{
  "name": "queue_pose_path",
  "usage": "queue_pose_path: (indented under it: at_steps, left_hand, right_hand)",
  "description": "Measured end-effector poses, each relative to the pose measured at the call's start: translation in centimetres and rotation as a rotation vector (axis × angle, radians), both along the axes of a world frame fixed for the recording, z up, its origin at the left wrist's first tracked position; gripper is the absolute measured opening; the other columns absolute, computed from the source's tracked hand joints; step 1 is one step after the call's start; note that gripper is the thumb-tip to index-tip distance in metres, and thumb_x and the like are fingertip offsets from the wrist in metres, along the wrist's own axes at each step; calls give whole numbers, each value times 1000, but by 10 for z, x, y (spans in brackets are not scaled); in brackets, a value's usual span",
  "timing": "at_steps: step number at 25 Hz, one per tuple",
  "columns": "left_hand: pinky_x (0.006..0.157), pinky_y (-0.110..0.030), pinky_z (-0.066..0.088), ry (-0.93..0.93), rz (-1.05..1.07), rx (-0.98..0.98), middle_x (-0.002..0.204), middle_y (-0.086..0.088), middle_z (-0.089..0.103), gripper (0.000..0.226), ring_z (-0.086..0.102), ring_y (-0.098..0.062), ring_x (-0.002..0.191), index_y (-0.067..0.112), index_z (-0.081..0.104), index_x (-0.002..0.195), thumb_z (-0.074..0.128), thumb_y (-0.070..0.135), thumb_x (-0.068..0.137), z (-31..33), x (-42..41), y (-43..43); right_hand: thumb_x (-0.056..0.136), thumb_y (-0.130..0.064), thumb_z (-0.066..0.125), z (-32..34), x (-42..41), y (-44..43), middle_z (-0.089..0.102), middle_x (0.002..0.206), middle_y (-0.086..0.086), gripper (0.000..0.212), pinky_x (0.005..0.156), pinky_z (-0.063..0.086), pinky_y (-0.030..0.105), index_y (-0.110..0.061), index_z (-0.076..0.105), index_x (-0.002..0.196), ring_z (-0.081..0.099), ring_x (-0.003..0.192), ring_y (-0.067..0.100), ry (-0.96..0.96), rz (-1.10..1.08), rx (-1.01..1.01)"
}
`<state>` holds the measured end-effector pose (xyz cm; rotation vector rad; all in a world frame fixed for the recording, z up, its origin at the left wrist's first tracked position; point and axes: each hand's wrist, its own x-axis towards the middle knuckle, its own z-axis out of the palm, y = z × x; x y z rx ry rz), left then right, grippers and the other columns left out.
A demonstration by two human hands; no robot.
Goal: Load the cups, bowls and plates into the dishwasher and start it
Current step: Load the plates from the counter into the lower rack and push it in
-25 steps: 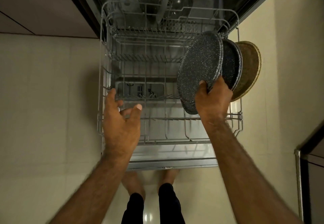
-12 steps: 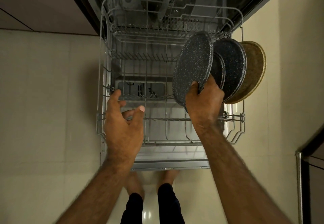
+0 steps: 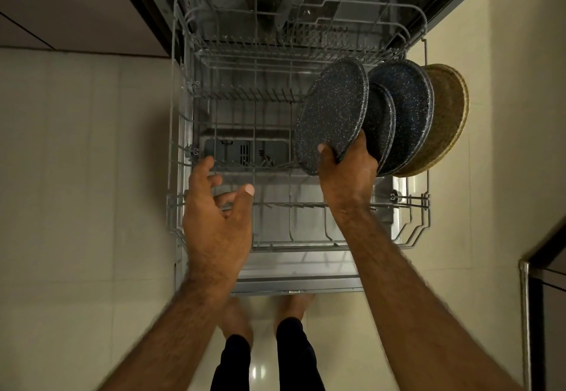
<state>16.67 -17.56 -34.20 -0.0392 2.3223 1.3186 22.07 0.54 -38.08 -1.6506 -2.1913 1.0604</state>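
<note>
Pale floor tiles (image 3: 85, 191) surround the pulled-out rack (image 3: 407, 198), where our left hand (image 3: 214, 216) hovers at 9 o'clock, fingers spread and empty. Our right hand (image 3: 346, 173) grips the lower rim of a speckled plate (image 3: 332, 115) at the rack's 3 o'clock side, which stands on edge with its face toward 9 o'clock and its disc running 6 to 12. Beyond stand a small dark plate (image 3: 381, 127), a larger dark plate (image 3: 409, 106) and a tan plate (image 3: 448, 121); we judge cups, bowls and the start remain.

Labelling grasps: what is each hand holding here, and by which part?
The right hand grips the front dark speckled plate by its lower rim. The left hand holds nothing, open over the rack.
</note>
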Motion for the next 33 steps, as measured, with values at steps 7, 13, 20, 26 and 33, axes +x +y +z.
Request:
queue_pose_path:
  at_steps: [7,13,20,26,33]
  left_hand:
    - [79,-11,51,32,-15,-16,128,5,58,68,63,9,94,25,41,152,73,26,92,2,2,5]
    - [102,-7,38,97,-115,-52,155,5,45,79,43,-6,139,28,29,159,71,32,92,20,-4,8]
    - [125,-34,1,348,-405,-236,171,1,6,90,0,-12,156,20,4,163,56,51,97,88,-45,16]
    - [126,-39,-2,569,-456,-378,171,0,-6,85,-10,-17,157,19,-2,163,42,57,101,211,-77,-2]
    - [128,-39,0,718,-340,-388,170,3,-12,82,-16,-11,155,21,-7,162,48,34,102,394,-101,-42]
  right_hand:
    - [90,-42,72,8,8,-8,66,128,8,80,93,59,40,-12,32,153,66,114,23,9,-34,0]
    - [91,-44,70,36,17,-10,63,130,6,69,94,58,41,-13,43,147,65,115,22,-40,93,125]
    - [94,-46,65,119,-5,-19,31,159,9,69,112,42,46,-15,40,150,33,144,28,-187,333,225]
    - [98,-47,59,246,-35,-35,8,169,3,71,123,21,42,-21,28,157,7,155,22,-158,629,188]
    - [99,-48,55,428,-70,-76,3,169,-3,69,116,5,27,-27,24,158,1,155,16,0,785,313]
